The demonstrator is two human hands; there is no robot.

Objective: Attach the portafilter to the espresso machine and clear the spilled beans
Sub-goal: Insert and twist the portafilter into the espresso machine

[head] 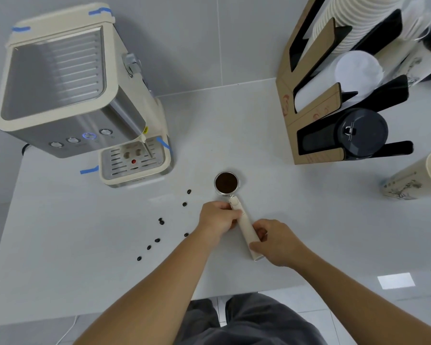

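The portafilter (234,205) lies on the white counter (259,145), its basket full of dark grounds pointing away from the person. The left hand (218,219) is curled around the upper handle just behind the basket; the right hand (275,241) grips the handle's lower end, thumb across it. Spilled coffee beans (161,221) scatter left of the left hand. The espresso machine (80,95) stands well beyond them, further left.
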